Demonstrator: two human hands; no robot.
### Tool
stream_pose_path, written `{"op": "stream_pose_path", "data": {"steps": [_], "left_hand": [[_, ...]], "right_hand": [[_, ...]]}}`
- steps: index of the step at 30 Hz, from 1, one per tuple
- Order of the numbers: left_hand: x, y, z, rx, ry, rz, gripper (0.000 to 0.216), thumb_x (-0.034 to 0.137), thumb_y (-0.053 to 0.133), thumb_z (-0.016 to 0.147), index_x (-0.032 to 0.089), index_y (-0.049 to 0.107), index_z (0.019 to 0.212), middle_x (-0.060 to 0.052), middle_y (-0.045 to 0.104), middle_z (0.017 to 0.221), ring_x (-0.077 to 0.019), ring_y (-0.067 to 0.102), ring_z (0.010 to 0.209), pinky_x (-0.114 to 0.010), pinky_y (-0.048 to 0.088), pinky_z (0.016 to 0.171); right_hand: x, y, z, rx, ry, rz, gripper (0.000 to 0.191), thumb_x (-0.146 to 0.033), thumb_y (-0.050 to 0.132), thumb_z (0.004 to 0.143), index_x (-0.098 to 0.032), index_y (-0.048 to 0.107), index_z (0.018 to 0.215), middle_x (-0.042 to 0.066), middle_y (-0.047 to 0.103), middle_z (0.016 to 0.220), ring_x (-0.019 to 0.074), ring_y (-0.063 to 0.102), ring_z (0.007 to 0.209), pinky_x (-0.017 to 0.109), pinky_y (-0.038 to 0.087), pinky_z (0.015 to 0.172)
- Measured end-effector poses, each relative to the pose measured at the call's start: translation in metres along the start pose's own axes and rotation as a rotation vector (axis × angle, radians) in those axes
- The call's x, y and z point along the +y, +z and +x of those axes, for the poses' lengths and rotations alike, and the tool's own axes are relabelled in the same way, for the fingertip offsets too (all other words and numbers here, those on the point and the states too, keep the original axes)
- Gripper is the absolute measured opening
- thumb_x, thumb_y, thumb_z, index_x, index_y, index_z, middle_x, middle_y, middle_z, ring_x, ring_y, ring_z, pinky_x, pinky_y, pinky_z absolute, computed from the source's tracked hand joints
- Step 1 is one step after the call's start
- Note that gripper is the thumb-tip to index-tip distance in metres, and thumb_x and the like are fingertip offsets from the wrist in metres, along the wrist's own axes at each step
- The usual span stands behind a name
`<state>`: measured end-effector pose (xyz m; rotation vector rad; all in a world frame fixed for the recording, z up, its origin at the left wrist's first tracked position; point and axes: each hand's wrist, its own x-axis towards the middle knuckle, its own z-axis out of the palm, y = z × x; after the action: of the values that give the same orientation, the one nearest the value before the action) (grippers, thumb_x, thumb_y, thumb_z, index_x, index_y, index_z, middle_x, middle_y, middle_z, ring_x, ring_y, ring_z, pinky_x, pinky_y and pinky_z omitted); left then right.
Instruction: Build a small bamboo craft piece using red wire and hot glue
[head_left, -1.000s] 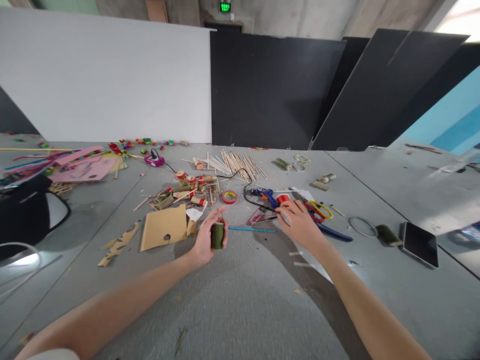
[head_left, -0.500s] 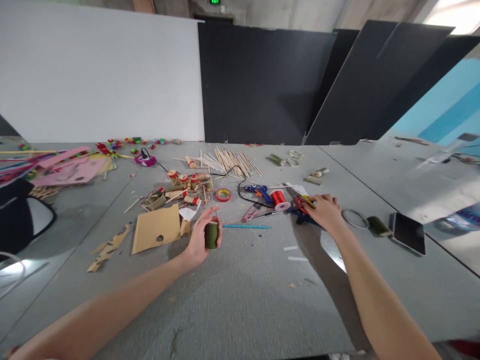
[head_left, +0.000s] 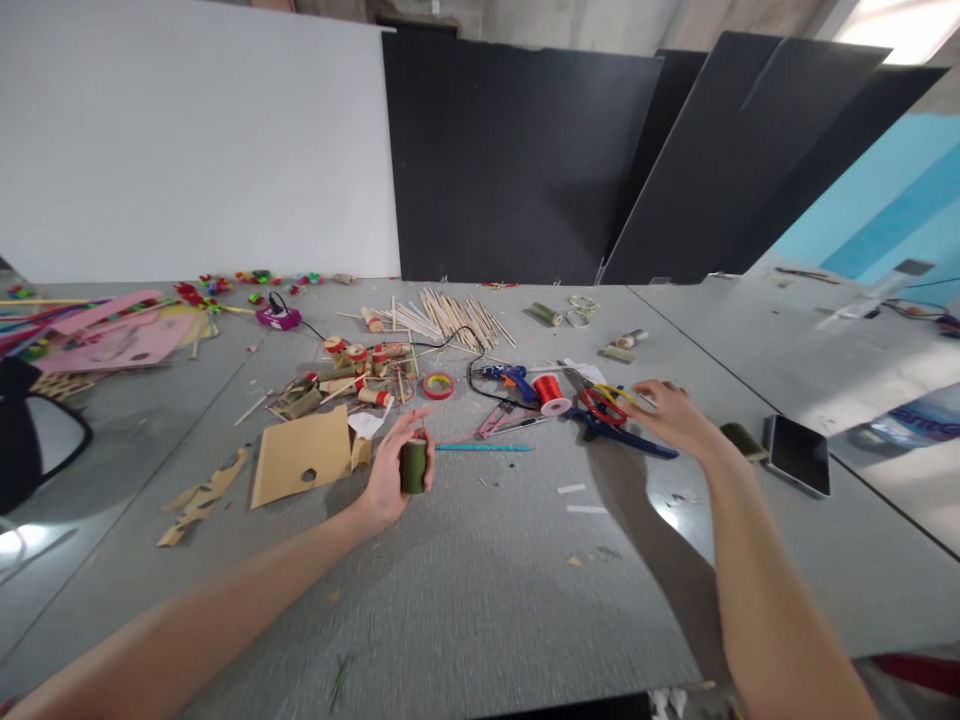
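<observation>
My left hand (head_left: 390,475) is closed around a short green bamboo tube (head_left: 413,467), held upright just over the table. A thin red thread shows at the tube's top and appears to run off to the right. My right hand (head_left: 671,415) has its thumb and fingers apart beside the scissors (head_left: 604,403) with red and yellow handles. Its fingertips are close to the yellow handle; whether they touch it is unclear. Dark blue pliers (head_left: 626,438) lie under the scissors. Left of these stands a spool of red thread (head_left: 551,393).
A blue pencil-like stick (head_left: 484,448), a glue gun (head_left: 514,380) and a red tape roll (head_left: 438,386) lie mid-table. Cardboard (head_left: 300,460), bamboo pieces (head_left: 360,375) and wooden sticks (head_left: 465,318) are at the left and back. A phone-like black slab (head_left: 799,455) lies right. Panels stand behind.
My right hand has drawn back to the right, uncovering the scissors' handles and the pliers. My left hand still holds the bamboo tube. The view has shifted slightly.
</observation>
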<state>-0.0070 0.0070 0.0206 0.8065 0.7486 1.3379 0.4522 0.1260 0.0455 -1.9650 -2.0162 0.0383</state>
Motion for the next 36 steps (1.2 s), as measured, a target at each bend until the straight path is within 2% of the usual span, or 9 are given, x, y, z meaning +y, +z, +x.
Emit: {"op": "stream_pose_path", "data": {"steps": [3,6,8,13,18,24,26,32,36], "left_hand": [[0.000,0.000,0.000,0.003,0.000,0.011,0.042,0.038,0.051,0.092,0.022,0.050,0.130,0.003,0.060,0.072,-0.0114,0.052,0.039,-0.022,0.041,0.034],[0.000,0.000,-0.001,0.006,0.000,0.010,0.043,0.037,0.052,0.091,0.022,0.049,0.131,0.004,0.059,0.071,-0.0114,0.052,0.039,-0.022,0.041,0.035],[0.001,0.000,-0.002,0.010,-0.005,0.007,0.045,0.037,0.052,0.090,0.023,0.049,0.132,0.004,0.059,0.071,-0.0114,0.052,0.040,-0.022,0.042,0.036],[0.003,0.002,-0.002,0.006,-0.005,0.011,0.045,0.037,0.051,0.091,0.022,0.049,0.134,0.004,0.058,0.070,-0.0116,0.051,0.040,-0.022,0.042,0.035],[0.002,0.002,-0.001,0.003,0.003,0.016,0.045,0.037,0.051,0.091,0.022,0.048,0.133,0.004,0.058,0.070,-0.0116,0.051,0.039,-0.022,0.041,0.034],[0.001,0.001,-0.002,0.012,-0.008,0.000,0.042,0.039,0.054,0.090,0.023,0.051,0.129,0.005,0.057,0.071,-0.0104,0.051,0.040,-0.021,0.042,0.034],[0.001,0.001,-0.002,0.017,-0.013,-0.006,0.041,0.040,0.055,0.090,0.023,0.051,0.128,0.005,0.057,0.071,-0.0101,0.051,0.039,-0.021,0.042,0.034],[0.002,0.002,-0.003,0.018,-0.008,-0.009,0.044,0.040,0.055,0.089,0.022,0.050,0.129,0.005,0.058,0.071,-0.0106,0.052,0.040,-0.021,0.042,0.034],[0.002,0.005,-0.005,0.018,0.027,0.014,0.043,0.042,0.055,0.091,0.023,0.050,0.129,0.004,0.058,0.073,-0.0095,0.052,0.039,-0.021,0.043,0.035]], "right_hand": [[-0.028,0.010,0.002,-0.063,0.019,-0.003,0.047,-0.051,0.057,0.093,-0.014,0.061,0.121,0.016,0.071,0.113,0.0284,0.064,0.106,0.035,0.045,0.088],[-0.053,0.021,-0.001,-0.090,0.133,-0.207,0.041,-0.048,0.055,0.095,-0.015,0.063,0.119,0.018,0.071,0.110,0.0369,0.061,0.111,0.045,0.041,0.089],[-0.063,0.026,-0.004,-0.092,0.151,-0.240,0.037,-0.045,0.050,0.098,-0.015,0.064,0.115,0.018,0.072,0.104,0.0367,0.064,0.106,0.047,0.038,0.090],[-0.068,0.020,-0.008,-0.072,0.154,-0.252,0.036,-0.044,0.044,0.100,-0.016,0.066,0.103,0.018,0.073,0.099,0.0345,0.066,0.099,0.046,0.037,0.090],[-0.061,0.003,-0.006,-0.022,0.257,-0.269,0.036,-0.042,0.048,0.097,-0.015,0.068,0.107,0.019,0.074,0.094,0.0357,0.068,0.093,0.046,0.039,0.086],[-0.043,-0.012,-0.003,-0.075,0.288,0.086,0.032,-0.043,0.058,0.085,-0.018,0.075,0.094,0.009,0.069,0.069,0.0267,0.065,0.069,0.034,0.040,0.062],[-0.042,-0.015,-0.003,-0.054,0.277,0.196,0.033,-0.044,0.061,0.082,-0.016,0.075,0.093,0.007,0.069,0.068,0.0228,0.062,0.064,0.031,0.039,0.058],[-0.065,-0.017,-0.007,0.023,0.311,0.657,0.052,-0.051,0.082,0.063,-0.014,0.069,0.097,0.005,0.068,0.074,0.0155,0.055,0.060,0.026,0.041,0.054],[-0.090,-0.017,-0.014,0.016,0.272,0.807,0.051,-0.056,0.084,0.063,-0.015,0.066,0.088,0.002,0.063,0.070,0.0114,0.049,0.056,0.024,0.037,0.050]]}}
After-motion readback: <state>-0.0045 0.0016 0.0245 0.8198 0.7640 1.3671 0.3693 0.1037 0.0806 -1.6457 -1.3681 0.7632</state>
